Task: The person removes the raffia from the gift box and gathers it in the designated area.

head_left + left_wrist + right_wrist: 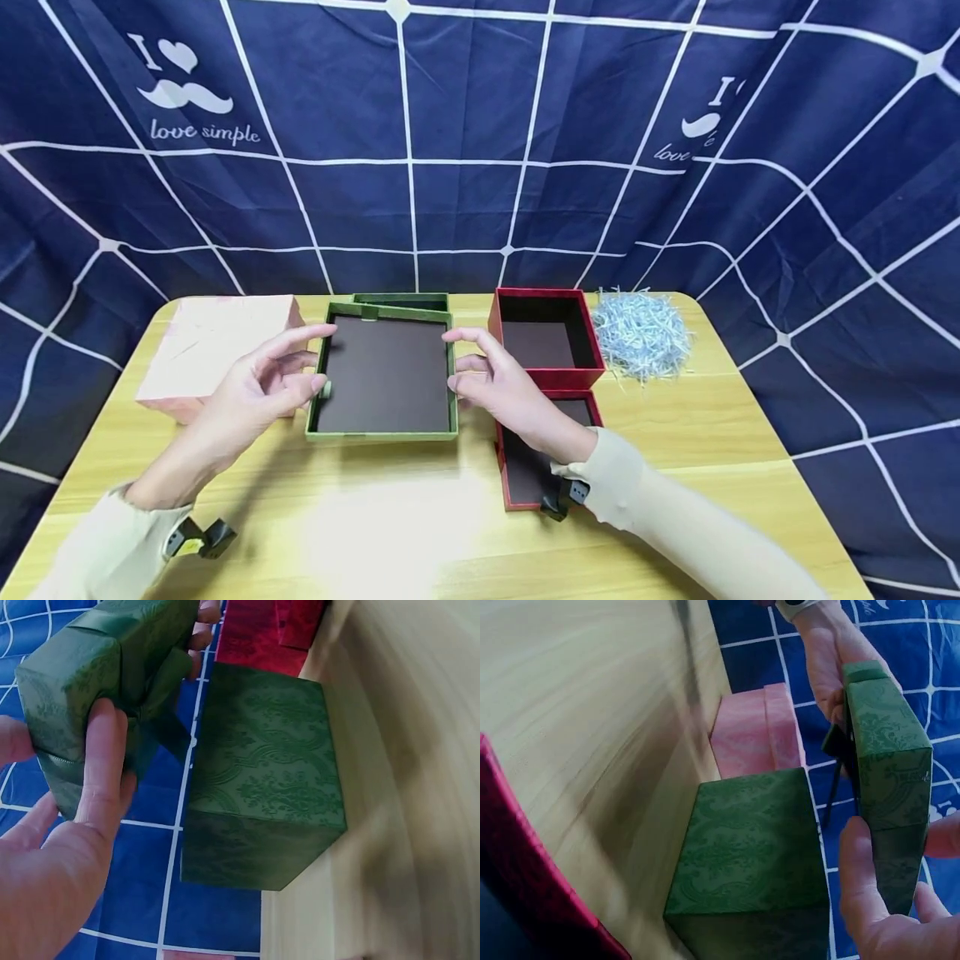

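A green patterned box lid (382,435) is held up, its dark inside facing the head view. My left hand (258,392) grips its left edge between thumb and fingers, and my right hand (506,392) pinches the right edge. In the left wrist view, a green ribbon (161,686) hangs from the outer face of the lid (75,671). The matching green box (754,844) stands on the table below the lid (896,750). From the head, only the box's back part (401,300) shows behind the lid.
On the left sits a pink box (225,337). An open red box (558,381) stands right of the green one, with a shallow red lid (507,479) in front, partly under my right forearm. Light blue shredded paper (643,333) lies at the back right of the wooden table (720,467).
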